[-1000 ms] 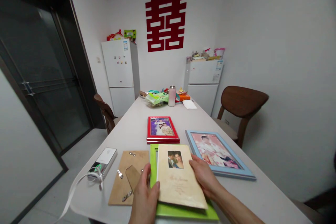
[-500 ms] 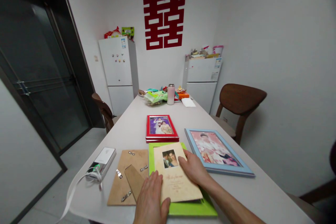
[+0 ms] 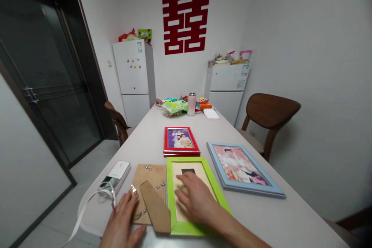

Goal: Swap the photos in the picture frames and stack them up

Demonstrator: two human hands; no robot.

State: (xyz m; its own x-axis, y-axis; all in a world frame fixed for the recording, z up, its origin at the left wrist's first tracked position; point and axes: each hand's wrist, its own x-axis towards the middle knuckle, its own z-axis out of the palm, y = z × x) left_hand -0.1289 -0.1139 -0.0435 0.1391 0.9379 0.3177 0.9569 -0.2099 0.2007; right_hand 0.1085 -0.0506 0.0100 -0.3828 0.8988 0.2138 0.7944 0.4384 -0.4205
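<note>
A lime-green photo frame [image 3: 172, 205] lies flat before me, with a cream insert sheet [image 3: 178, 166] inside its border. My right hand [image 3: 197, 197] is over the sheet, fingers apart and holding nothing; it covers most of the small printed photo. Left of the frame is a brown backing board [image 3: 139, 178] with several metal clips and a stand leg [image 3: 155, 207], whose lower end reaches the frame's edge. My left hand [image 3: 122, 217] is open at the board's lower left edge, fingers spread, apparently touching it.
A red photo frame [image 3: 181, 142] lies beyond the green one, and a light-blue frame [image 3: 244, 168] is to the right. A power bank [image 3: 116, 174] with a white cable sits at the left edge. At the far end stand a pink bottle [image 3: 191, 104] and green packets [image 3: 176, 106].
The cream sheet, previously between both hands above the green frame, now lies within it. My left hand has moved left to the backing board; my right hand has shifted left over the sheet.
</note>
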